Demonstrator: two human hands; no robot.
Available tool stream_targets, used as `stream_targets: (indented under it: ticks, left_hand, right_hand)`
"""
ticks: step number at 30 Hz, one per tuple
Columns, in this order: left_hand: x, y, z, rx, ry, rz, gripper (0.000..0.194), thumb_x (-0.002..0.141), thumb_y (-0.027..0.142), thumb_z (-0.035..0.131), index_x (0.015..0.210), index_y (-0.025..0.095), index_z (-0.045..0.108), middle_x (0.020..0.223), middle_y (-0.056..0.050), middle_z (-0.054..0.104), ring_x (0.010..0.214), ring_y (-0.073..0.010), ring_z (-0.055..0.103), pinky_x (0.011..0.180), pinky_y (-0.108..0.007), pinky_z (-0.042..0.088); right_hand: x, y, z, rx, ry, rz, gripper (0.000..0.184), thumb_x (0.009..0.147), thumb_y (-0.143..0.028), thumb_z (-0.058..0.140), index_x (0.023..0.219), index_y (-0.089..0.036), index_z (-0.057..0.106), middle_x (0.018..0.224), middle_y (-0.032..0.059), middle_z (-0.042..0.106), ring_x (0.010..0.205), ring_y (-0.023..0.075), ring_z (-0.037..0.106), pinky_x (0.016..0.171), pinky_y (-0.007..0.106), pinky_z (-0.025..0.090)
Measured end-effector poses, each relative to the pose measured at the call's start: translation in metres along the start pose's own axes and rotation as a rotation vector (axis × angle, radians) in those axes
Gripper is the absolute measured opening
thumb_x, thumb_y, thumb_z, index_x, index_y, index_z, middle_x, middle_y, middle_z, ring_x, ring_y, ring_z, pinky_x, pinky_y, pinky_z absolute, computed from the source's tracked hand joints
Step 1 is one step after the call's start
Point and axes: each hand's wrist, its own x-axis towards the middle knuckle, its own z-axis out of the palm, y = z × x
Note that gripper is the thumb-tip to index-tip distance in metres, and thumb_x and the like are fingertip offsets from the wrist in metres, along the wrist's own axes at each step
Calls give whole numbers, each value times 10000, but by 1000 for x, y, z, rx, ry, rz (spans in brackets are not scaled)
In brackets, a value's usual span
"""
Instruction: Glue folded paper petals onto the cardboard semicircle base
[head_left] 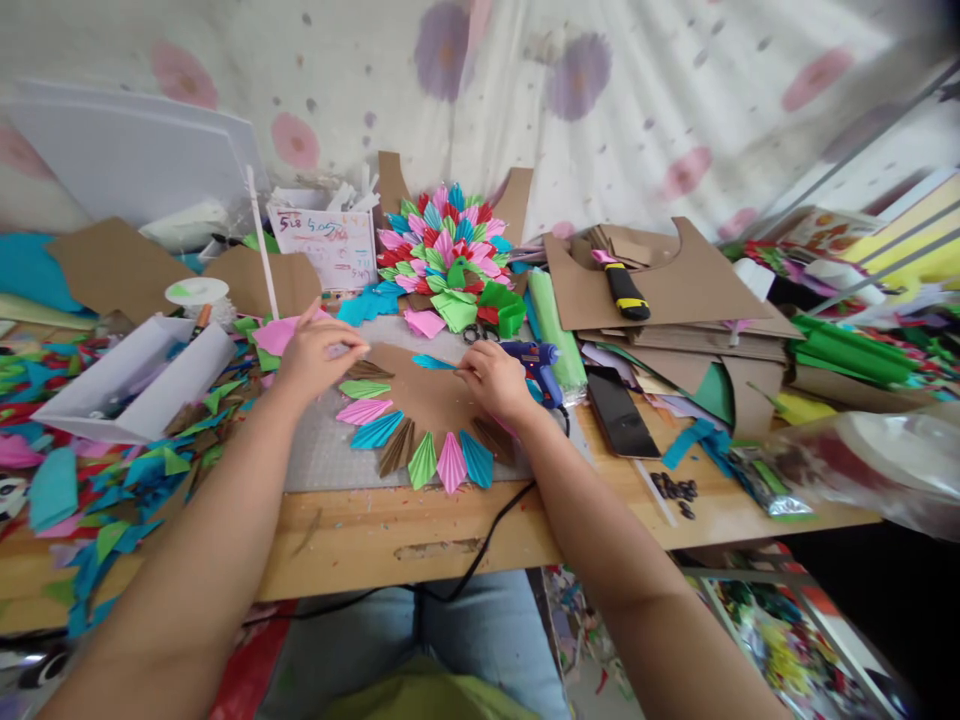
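Note:
A piece of brown cardboard [427, 395] lies on a grey mat [319, 460] in front of me. Pleated paper petals in blue, pink [451, 462], green [423, 460] and brown fan out around its lower edge and sides. My right hand [495, 380] is closed at the cardboard's upper right, its fingertips pinching the narrow end of a blue pleated paper petal [433, 362]. Over the upper left edge, my left hand [319, 345] has thumb and fingers pinched together, close above a brown petal [365, 370]; whatever is between them is too small to make out.
Beside my right hand lies a blue glue gun [534, 360], its black cord [491, 530] crossing the table edge. A phone [621, 410], stacked cardboard with a utility knife [626, 292], and black beads [675, 490] are rightward. Behind stands a petal-covered piece [450, 245]; scraps and a white box [135, 385] lie left.

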Motion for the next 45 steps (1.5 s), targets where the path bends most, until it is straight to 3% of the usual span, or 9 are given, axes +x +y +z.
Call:
stream_targets:
  ticks: [3, 8, 12, 21, 27, 36, 45]
  left_hand:
    - [0, 2, -1, 49, 18, -36, 136, 800, 330, 592, 724, 223, 629, 808, 33, 688, 819, -149, 620, 1093, -470, 267]
    - [4, 46, 23, 66, -114, 99, 276, 745, 398, 647, 971, 241, 627, 1004, -25, 682, 977, -217, 596, 1096, -512, 238]
    - [5, 65, 35, 120, -189, 147, 110, 790, 318, 588, 854, 261, 658, 877, 6, 697, 920, -209, 592, 1106, -540, 194]
    - [1, 60, 39, 153, -251, 211, 136, 804, 252, 524, 747, 241, 647, 805, 5, 682, 845, -186, 591, 1086, -516, 254]
    - [1, 57, 39, 150, -233, 177, 136, 809, 292, 549, 703, 210, 576, 717, -1, 635, 767, -178, 575, 1049, -476, 314]
    - [2, 54, 31, 122, -247, 139, 147, 825, 298, 548, 708, 212, 577, 743, 8, 652, 792, -177, 584, 1083, -507, 241]
    - [0, 52, 29, 115, -241, 142, 151, 842, 281, 511, 732, 210, 585, 764, -1, 656, 809, -180, 578, 1078, -516, 251]
  right_hand:
    - [-1, 3, -1, -18, -22, 33, 120, 863, -244, 541, 796, -194, 627, 876, 57, 595, 895, 190, 512, 699, 275, 376]
    - [4, -9, 1, -43, -66, 0, 147, 873, -259, 532, 813, -174, 634, 870, 68, 594, 878, 191, 512, 696, 280, 369]
    - [5, -19, 2, -32, -85, -46, 152, 878, -273, 526, 853, -169, 633, 884, 75, 593, 879, 194, 505, 673, 279, 359]
    - [2, -18, 7, -24, -65, -139, 158, 877, -256, 499, 909, -192, 640, 893, 58, 592, 879, 191, 488, 662, 278, 337]
    - [5, -16, 4, 0, -66, -137, 148, 876, -259, 507, 830, -179, 623, 831, 50, 595, 842, 183, 486, 651, 274, 324]
    - [4, -8, 7, 70, -26, -119, 149, 872, -275, 527, 808, -181, 623, 814, 46, 602, 832, 173, 506, 696, 264, 337]
    - [4, -10, 7, 98, -36, -113, 153, 869, -273, 525, 809, -177, 629, 812, 49, 601, 824, 170, 511, 694, 257, 343]
